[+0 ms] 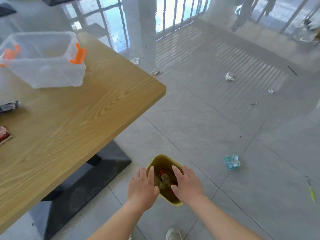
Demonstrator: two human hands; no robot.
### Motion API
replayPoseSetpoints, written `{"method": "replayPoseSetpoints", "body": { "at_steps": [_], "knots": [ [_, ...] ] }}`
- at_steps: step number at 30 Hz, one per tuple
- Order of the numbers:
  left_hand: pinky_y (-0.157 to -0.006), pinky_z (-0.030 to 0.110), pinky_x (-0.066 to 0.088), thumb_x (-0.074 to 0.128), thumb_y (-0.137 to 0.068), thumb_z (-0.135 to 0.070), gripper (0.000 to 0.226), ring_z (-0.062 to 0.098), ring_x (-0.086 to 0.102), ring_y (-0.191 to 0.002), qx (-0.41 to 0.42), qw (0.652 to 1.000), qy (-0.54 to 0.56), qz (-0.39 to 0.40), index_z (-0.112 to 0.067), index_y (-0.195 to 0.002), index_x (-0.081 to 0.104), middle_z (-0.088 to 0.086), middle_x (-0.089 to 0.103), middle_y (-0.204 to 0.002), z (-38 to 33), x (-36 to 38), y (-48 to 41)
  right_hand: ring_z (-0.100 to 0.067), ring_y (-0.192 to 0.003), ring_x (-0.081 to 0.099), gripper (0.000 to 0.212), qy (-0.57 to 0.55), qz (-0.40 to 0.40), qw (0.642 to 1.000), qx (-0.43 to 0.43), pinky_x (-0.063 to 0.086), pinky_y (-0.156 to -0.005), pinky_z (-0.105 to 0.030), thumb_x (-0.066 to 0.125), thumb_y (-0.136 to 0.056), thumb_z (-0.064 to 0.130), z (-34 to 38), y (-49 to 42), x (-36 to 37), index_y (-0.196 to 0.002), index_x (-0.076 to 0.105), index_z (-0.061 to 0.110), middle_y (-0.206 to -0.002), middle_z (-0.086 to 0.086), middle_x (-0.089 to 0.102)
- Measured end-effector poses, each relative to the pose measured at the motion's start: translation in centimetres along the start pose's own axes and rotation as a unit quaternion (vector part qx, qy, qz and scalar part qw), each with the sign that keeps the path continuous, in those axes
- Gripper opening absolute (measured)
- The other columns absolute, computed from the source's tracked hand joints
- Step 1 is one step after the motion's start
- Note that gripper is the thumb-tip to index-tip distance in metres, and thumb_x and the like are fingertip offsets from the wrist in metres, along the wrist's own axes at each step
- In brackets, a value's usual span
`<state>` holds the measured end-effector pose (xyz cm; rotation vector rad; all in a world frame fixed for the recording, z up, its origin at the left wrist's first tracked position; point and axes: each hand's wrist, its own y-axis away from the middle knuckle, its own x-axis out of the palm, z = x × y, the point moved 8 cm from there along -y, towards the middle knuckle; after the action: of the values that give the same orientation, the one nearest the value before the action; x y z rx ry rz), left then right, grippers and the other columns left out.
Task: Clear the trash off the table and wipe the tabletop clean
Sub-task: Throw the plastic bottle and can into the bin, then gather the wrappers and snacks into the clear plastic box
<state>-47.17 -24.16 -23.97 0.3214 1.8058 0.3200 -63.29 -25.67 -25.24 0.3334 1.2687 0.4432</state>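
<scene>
Trash bin (162, 158), mouth up, stands between left hand (142, 186) and right hand (188, 184).

Bright daylight thru railing (173, 13) at top, washed-out glare there. Striped shadows across floor (216, 54). Soft sheen on worktop (97, 108). Pic slightly soft overall; wide-angle bending twd edges, far bg blurry.

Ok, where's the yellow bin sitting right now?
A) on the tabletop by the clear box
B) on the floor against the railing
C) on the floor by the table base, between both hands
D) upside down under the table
C: the yellow bin stands upright on the floor tiles next to the black base, with the left hand and right hand at its rim, fingers straight.
</scene>
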Motion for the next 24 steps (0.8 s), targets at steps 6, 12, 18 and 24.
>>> {"method": "replayPoseSetpoints", "body": {
  "at_steps": [6,12,18,24],
  "knots": [
    [-0.112,0.041,0.031,0.04,-0.095,-0.047,0.064,0.026,0.03,-0.138,-0.002,0.999,-0.01,-0.038,-0.028,-0.151,0.017,0.004,0.033,-0.15,-1.6,-7.5,6.8,-0.025,-0.135,0.032,0.07,0.011,-0.048,0.998,-0.038,0.036,-0.109,-0.038,0.056,-0.087,0.051,2.8,5.8,-7.8,-0.147,0.027,0.029,-0.151,-0.001,0.032],
    [-0.118,0.049,0.024,0.042,-0.095,-0.045,0.067,0.031,0.016,-0.148,-0.031,0.994,-0.027,-0.099,-0.026,-0.153,0.014,0.009,0.024,-0.158,-1.1,-13.6,12.5,-0.023,-0.136,0.034,0.073,0.017,-0.103,0.989,-0.102,0.037,-0.106,-0.035,0.058,-0.087,0.054,7.7,9.7,-14.3,-0.147,0.029,0.025,-0.151,0.001,0.034],
    [-0.118,0.05,0.024,0.041,-0.094,-0.047,0.072,0.032,0.014,-0.149,-0.087,0.984,-0.045,-0.151,-0.023,-0.154,0.009,0.011,0.021,-0.16,1.8,-17.9,16.2,-0.024,-0.138,0.033,0.078,0.033,-0.116,0.972,-0.199,0.036,-0.11,-0.036,0.063,-0.087,0.05,15.1,11.8,-17.5,-0.149,0.026,0.023,-0.152,-0.002,0.034],
    [-0.116,0.047,0.029,0.04,-0.094,-0.051,0.073,0.03,0.02,-0.147,-0.15,0.968,-0.032,-0.2,-0.021,-0.154,0.014,0.01,0.026,-0.158,6.3,-20.8,20.5,-0.021,-0.137,0.034,0.078,0.043,-0.125,0.953,-0.272,0.036,-0.111,-0.034,0.064,-0.087,0.049,21.2,14.1,-18.7,-0.15,0.027,0.022,-0.151,-0.001,0.035]
  ]
}}
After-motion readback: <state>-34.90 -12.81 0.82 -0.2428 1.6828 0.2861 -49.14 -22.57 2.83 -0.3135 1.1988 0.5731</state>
